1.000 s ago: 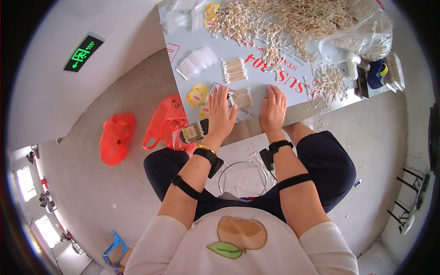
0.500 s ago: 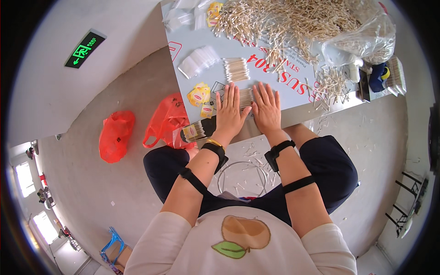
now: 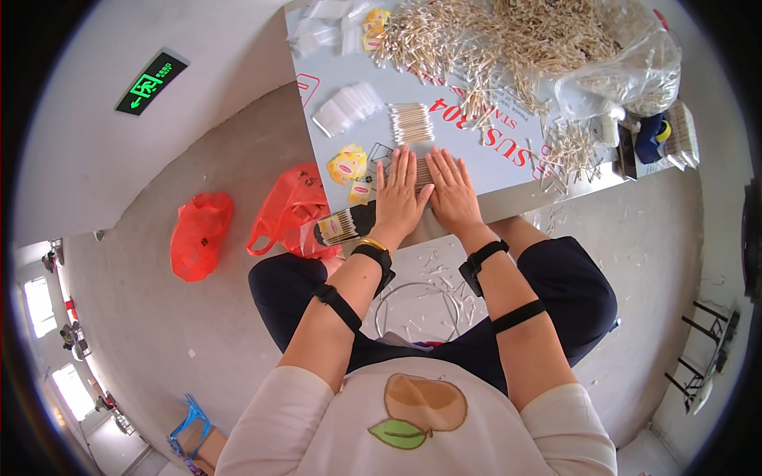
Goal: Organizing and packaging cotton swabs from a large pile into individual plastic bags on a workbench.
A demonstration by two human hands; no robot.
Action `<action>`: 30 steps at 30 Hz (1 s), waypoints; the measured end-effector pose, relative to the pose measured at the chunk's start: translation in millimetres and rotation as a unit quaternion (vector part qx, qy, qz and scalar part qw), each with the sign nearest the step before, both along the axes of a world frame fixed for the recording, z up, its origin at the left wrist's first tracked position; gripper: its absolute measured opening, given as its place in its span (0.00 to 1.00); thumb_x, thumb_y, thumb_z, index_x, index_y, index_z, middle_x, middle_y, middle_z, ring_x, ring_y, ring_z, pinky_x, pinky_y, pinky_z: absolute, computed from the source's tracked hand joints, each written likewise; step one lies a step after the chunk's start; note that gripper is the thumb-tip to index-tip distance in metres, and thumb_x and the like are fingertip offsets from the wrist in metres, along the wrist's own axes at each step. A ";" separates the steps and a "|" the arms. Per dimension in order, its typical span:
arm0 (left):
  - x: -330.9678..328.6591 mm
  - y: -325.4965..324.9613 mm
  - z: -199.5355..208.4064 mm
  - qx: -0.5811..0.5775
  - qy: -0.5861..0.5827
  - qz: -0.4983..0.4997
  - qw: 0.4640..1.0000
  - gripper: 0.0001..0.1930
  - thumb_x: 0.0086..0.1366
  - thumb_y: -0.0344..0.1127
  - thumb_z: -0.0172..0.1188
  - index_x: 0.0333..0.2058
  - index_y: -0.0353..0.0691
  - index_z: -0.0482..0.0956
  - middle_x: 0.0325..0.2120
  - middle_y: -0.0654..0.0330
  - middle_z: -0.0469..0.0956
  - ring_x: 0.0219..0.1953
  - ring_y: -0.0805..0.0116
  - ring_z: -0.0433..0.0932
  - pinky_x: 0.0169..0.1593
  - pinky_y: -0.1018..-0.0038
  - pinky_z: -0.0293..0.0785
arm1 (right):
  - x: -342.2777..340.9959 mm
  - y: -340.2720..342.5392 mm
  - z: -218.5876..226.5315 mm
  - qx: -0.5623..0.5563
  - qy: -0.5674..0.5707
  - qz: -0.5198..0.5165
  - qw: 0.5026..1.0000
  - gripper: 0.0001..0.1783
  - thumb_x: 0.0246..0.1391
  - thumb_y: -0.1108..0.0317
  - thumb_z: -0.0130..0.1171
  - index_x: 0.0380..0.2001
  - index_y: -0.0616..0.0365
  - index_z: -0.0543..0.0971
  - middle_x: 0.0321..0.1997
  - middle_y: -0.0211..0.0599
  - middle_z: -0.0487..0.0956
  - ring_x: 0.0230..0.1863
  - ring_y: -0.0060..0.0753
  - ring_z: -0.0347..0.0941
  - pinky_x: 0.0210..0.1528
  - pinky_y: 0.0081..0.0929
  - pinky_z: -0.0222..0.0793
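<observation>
Both palms are down at the table's near edge, around a row of cotton swabs (image 3: pixel 423 171) lying side by side. My left hand (image 3: pixel 401 194) lies along the row's left end, fingers stretched out. At its right end rests my right hand (image 3: pixel 454 194), also flat, its fingers covering the tips; the two thumbs nearly meet. Just beyond my fingertips is a second neat row of cotton swabs (image 3: pixel 411 124). Small yellow cards (image 3: pixel 348 165) and a stack of clear plastic bags (image 3: pixel 348 109) sit left of the rows. Beside my left wrist is a filled swab packet (image 3: pixel 339 228).
A large heap of loose swabs (image 3: pixel 508 40) covers the table's far side, next to a big clear bag (image 3: pixel 635 75). More swabs (image 3: pixel 573 155) lie scattered at the right edge. Red plastic bags (image 3: pixel 295 208) hang or stand left of the table; fallen swabs dot the floor.
My right hand has moved left, closer to my left hand, narrowing the gap over the swab row. The left hand stays nearly in place.
</observation>
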State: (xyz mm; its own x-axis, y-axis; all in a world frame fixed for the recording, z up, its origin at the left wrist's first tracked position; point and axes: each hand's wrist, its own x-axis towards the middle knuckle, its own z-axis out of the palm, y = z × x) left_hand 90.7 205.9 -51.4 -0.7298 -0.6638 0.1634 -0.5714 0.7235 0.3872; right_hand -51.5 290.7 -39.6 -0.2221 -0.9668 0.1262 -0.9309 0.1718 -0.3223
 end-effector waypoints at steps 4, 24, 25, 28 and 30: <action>5.1 -2.9 6.8 0.028 0.012 0.008 1.000 0.40 0.80 0.59 0.39 0.77 0.33 0.51 0.79 0.47 0.48 0.81 0.51 0.46 0.80 0.45 0.35 | 8.4 -5.5 -1.7 0.007 0.025 0.013 1.000 0.38 0.71 0.56 0.50 0.80 0.52 0.55 0.85 0.33 0.53 0.85 0.38 0.44 0.85 0.47 0.36; 188.1 33.2 39.0 0.094 0.084 0.184 0.975 0.35 0.81 0.51 0.43 0.76 0.35 0.53 0.77 0.45 0.54 0.80 0.47 0.50 0.79 0.49 0.41 | 9.5 -5.5 -4.3 0.014 0.034 0.017 0.999 0.37 0.73 0.53 0.48 0.79 0.52 0.56 0.85 0.33 0.53 0.86 0.38 0.42 0.85 0.48 0.34; 180.8 34.9 42.9 0.094 0.085 0.183 0.975 0.35 0.81 0.51 0.43 0.76 0.35 0.53 0.77 0.45 0.54 0.80 0.47 0.50 0.79 0.49 0.41 | 7.8 -4.2 -4.6 0.017 0.036 0.013 0.999 0.37 0.73 0.53 0.48 0.79 0.52 0.56 0.85 0.33 0.53 0.86 0.38 0.42 0.85 0.48 0.35; 146.6 37.3 59.0 0.097 0.083 0.107 0.986 0.34 0.78 0.47 0.49 0.75 0.34 0.56 0.76 0.46 0.55 0.79 0.46 0.51 0.79 0.45 0.41 | 7.1 -2.3 -6.0 0.011 0.035 0.013 0.999 0.38 0.72 0.53 0.50 0.79 0.52 0.56 0.84 0.33 0.53 0.85 0.39 0.43 0.85 0.48 0.36; 117.1 33.5 65.5 0.075 0.061 0.059 0.994 0.34 0.78 0.47 0.50 0.75 0.35 0.57 0.76 0.46 0.55 0.79 0.47 0.52 0.79 0.44 0.41 | 5.4 -0.1 -7.4 0.003 0.036 0.010 0.999 0.37 0.72 0.53 0.50 0.79 0.52 0.57 0.84 0.33 0.54 0.85 0.39 0.44 0.85 0.48 0.36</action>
